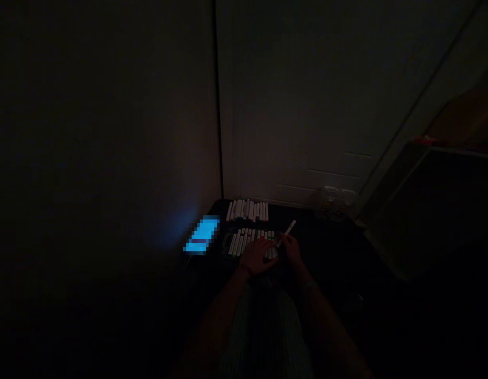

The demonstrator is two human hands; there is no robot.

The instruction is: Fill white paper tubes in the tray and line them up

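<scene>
The room is very dark. Two rows of white markers lie on a dark surface: a far row [248, 210] and a near row [247, 241]. My left hand [256, 256] rests on the near row with its fingers laid over the markers. My right hand [291, 248] is closed on a single white marker [289, 230] that points up and to the right, just right of the near row.
A glowing blue screen [202, 235] lies left of the markers. A wall corner and a pale door stand behind. A clear plastic item [334, 200] sits at the back right. A large dark box [429, 210] stands at the right.
</scene>
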